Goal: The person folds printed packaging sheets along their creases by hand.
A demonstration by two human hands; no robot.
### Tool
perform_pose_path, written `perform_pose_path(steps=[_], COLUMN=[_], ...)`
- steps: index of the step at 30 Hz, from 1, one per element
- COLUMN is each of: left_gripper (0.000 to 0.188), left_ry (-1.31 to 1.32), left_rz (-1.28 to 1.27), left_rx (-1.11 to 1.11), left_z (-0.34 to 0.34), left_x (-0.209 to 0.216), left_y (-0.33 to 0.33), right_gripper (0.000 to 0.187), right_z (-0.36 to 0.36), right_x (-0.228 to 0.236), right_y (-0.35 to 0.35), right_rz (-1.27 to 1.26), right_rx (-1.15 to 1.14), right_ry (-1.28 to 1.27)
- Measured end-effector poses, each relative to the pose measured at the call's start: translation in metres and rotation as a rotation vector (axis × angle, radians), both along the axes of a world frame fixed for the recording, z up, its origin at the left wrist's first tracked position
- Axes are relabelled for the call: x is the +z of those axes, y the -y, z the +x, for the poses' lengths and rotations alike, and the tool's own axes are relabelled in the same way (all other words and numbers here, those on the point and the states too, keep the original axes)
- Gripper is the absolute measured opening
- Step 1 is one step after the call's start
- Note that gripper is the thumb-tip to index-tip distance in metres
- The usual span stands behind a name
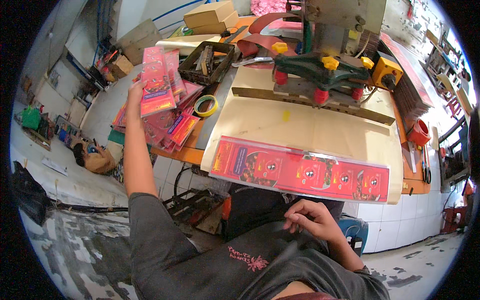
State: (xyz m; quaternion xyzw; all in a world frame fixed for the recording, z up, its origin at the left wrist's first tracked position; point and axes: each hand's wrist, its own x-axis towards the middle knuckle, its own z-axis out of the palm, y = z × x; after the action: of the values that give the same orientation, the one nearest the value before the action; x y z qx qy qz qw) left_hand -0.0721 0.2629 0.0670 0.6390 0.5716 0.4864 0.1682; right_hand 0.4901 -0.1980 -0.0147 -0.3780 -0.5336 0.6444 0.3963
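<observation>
My left hand [135, 97] is stretched out to the left and closed on the edge of a red printed plastic packaging sheet [157, 82], held above a loose pile of similar red sheets [161, 122]. My right hand [312, 219] hangs in front of my dark shirt with its fingers loosely bent and nothing visible in them. Just beyond it, a long red printed sheet in clear plastic [300, 172] lies across the front of the cream work surface [250, 117]. Behind that sheet stands a press head [320, 70] with yellow knobs and a long metal bar below it.
A yellow tape roll [205, 106] and a dark tray of metal pieces [206, 62] sit by the pile. Cardboard boxes [210, 17] stand at the back. On the right are a yellow switch box [387, 71], a red tape roll [419, 132] and scissors [426, 167].
</observation>
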Motion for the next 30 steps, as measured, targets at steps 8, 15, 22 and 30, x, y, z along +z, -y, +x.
perform_pose_path(steps=[8, 15, 22, 30], left_gripper=[0.026, 0.025, 0.035, 0.048], left_ry=[-0.426, -0.465, -0.386, -0.494], left_rz=[-0.125, 0.051, -0.177, -0.054], left_rx=[0.325, 0.209, 0.010, 0.046], left_z=[-0.006, -0.052, 0.081, 0.060], left_x=[-0.032, -0.024, -0.002, 0.004], left_y=[-0.051, -0.050, 0.033, 0.065], right_gripper=[0.018, 0.020, 0.021, 0.021], right_z=[-0.002, 0.000, 0.004, 0.037], right_x=[0.007, 0.014, 0.007, 0.015], right_y=[-0.002, 0.003, -0.001, 0.003], right_rz=[0.021, 0.007, 0.060, 0.099], right_rx=[0.057, 0.104, 0.012, -0.131], right_ry=[0.059, 0.026, 0.081, 0.010])
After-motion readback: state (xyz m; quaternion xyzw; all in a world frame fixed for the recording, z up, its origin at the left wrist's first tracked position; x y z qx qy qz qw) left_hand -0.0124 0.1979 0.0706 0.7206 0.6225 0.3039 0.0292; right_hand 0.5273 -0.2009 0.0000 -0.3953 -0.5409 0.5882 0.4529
